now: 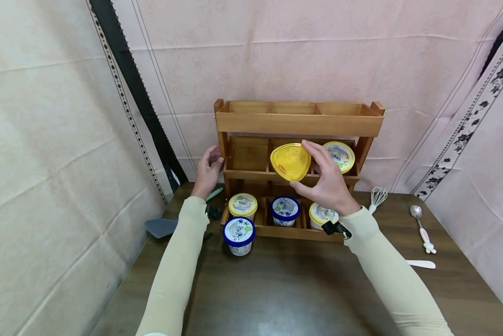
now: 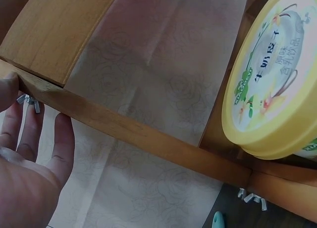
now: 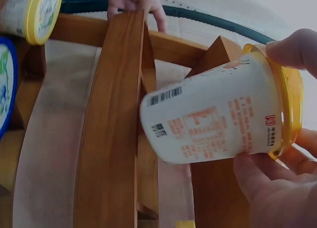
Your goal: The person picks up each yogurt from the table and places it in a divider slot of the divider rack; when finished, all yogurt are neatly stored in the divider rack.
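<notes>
My right hand (image 1: 329,184) holds a white tub with a translucent yellow lid (image 1: 290,163), thumb and fingers around the lid rim. In the right wrist view the printed tub (image 3: 213,114) lies tilted, its base towards the wooden rack's shelf board. On the rack's left post my left hand (image 1: 208,172) keeps its grip, thumb in front and fingers behind. The three-tier wooden rack (image 1: 297,125) carries a yellow-lidded tub (image 1: 339,157) on the right of its middle shelf. Its bottom shelf holds a yellow-lidded tub (image 1: 242,205), a blue-lidded tub (image 1: 285,208) and another yellow-lidded tub (image 1: 322,214).
Another blue-lidded tub (image 1: 239,235) stands on the dark wooden table (image 1: 276,284) before the rack. A grey-blue spatula (image 1: 161,227) lies left. At the right are a whisk (image 1: 378,197), a spoon (image 1: 422,229) and a white handle (image 1: 421,264). Cloth (image 1: 297,56) hangs behind.
</notes>
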A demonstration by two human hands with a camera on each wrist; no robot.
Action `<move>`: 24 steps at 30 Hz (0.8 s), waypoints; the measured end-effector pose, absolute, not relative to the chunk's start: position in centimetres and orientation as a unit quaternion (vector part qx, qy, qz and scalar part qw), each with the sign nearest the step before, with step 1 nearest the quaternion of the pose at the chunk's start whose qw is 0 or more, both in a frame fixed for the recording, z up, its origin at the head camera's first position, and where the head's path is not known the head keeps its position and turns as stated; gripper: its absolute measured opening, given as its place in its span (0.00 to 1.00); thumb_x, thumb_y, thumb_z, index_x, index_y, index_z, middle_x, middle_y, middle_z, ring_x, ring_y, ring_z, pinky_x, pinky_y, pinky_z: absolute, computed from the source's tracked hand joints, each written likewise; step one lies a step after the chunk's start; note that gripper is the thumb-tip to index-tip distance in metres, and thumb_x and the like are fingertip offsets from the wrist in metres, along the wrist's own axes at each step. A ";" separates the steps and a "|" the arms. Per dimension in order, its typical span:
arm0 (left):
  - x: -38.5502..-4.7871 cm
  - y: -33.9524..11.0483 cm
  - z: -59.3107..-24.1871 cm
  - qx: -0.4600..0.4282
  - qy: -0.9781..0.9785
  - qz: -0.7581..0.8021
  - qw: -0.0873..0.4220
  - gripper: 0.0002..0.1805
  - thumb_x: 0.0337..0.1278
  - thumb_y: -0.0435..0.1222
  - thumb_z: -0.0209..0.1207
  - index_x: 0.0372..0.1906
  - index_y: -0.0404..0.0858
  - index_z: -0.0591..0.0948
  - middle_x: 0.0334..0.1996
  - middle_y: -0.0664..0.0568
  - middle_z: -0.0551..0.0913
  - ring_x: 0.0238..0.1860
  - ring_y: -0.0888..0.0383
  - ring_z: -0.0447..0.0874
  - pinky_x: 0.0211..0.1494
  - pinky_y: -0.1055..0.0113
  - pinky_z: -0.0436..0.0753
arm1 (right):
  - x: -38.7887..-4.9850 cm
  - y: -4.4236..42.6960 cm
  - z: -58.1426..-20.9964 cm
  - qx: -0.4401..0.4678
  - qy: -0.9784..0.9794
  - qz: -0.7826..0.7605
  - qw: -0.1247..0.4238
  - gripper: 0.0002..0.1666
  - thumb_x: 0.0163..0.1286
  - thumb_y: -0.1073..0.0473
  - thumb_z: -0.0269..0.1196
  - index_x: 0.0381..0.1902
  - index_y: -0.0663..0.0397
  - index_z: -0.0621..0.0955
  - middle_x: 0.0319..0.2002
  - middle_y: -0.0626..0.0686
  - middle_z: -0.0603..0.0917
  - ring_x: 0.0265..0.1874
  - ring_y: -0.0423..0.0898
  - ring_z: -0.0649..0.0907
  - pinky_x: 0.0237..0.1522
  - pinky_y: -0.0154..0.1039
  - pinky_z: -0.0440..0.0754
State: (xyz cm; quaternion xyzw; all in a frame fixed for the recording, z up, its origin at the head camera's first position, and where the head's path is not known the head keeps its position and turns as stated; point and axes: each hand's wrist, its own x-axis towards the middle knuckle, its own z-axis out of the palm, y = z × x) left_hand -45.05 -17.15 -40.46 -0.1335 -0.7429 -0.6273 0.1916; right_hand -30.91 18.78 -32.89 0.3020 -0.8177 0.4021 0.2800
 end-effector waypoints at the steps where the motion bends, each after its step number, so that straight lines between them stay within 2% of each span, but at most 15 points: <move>1: -45.0 -17.1 -40.4 -0.135 -0.744 -0.625 0.193 0.25 0.81 0.35 0.55 0.76 0.50 0.72 0.65 0.46 0.77 0.65 0.50 0.75 0.71 0.50 0.80 | -31.1 18.8 -32.8 0.306 -0.815 0.402 0.285 0.61 0.55 0.59 0.83 0.82 0.39 0.65 0.79 0.49 0.67 0.71 0.52 0.75 0.65 0.55 0.83; 12: -44.4 -17.2 -40.7 -0.141 -0.743 -0.626 0.188 0.24 0.81 0.36 0.55 0.74 0.56 0.73 0.65 0.48 0.77 0.65 0.51 0.76 0.71 0.50 0.80 | -33.7 18.8 -34.3 0.323 -0.797 0.412 0.300 0.60 0.54 0.66 0.82 0.81 0.53 0.65 0.81 0.54 0.64 0.76 0.54 0.71 0.67 0.56 0.79; 24: -44.9 -17.1 -40.5 -0.145 -0.740 -0.625 0.202 0.24 0.81 0.35 0.55 0.75 0.48 0.73 0.64 0.45 0.78 0.65 0.50 0.75 0.74 0.50 0.75 | -35.5 18.2 -34.5 0.269 -0.828 0.426 0.246 0.57 0.63 0.56 0.78 0.84 0.50 0.61 0.80 0.55 0.61 0.77 0.56 0.67 0.67 0.61 0.79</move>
